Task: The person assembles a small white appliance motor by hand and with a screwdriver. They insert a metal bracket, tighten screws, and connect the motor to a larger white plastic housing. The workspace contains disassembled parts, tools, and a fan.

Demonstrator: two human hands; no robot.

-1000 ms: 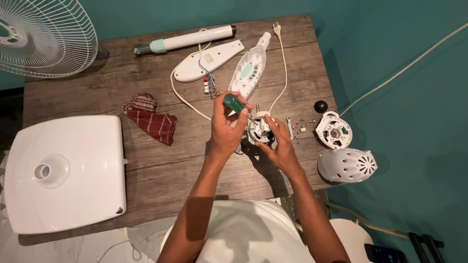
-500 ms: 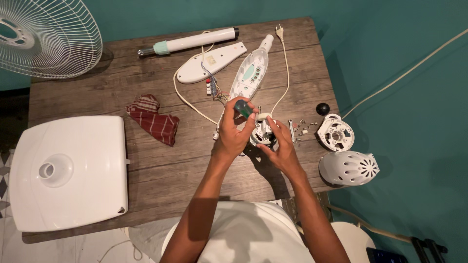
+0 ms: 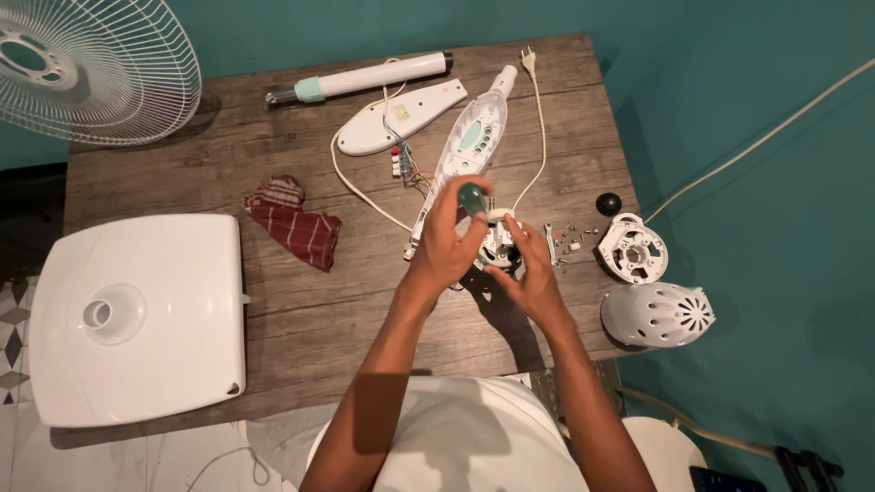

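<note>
Left hand: the left hand point(image 3: 448, 248) is raised over the middle of the table, fingers curled and pinching a small dark-green knob point(image 3: 471, 197) between thumb and fingertips.
Right hand: the right hand point(image 3: 531, 278) sits just beside it, fingers bent and closed on the near side of the fan motor point(image 3: 497, 246) — how firmly it grips cannot be told.
Motor: a round white-and-metal unit lying on the wood between the two hands, the knob held directly above its top edge.
Arms: both forearms rise from the bottom of the view and converge over the motor, wrists bent slightly inward.
Right of the hands: a scatter of small screws point(image 3: 567, 241), then a round white motor bracket point(image 3: 633, 251), a small black knob point(image 3: 608, 203) beyond it, and a vented white rear cover point(image 3: 657, 315) at the table's edge.
Beyond the hands: an opened white control housing point(image 3: 469, 150) with loose coloured wires, its flat cover plate point(image 3: 401, 128), a white power cord point(image 3: 539, 118) and a white stand pole point(image 3: 360, 78).
Left: a red striped cloth point(image 3: 293, 222) — crumpled — then the square white fan base point(image 3: 137, 314).
Far corner: the wire fan grille point(image 3: 91, 68).
Surface: a dark wooden table point(image 3: 365, 310).
</note>
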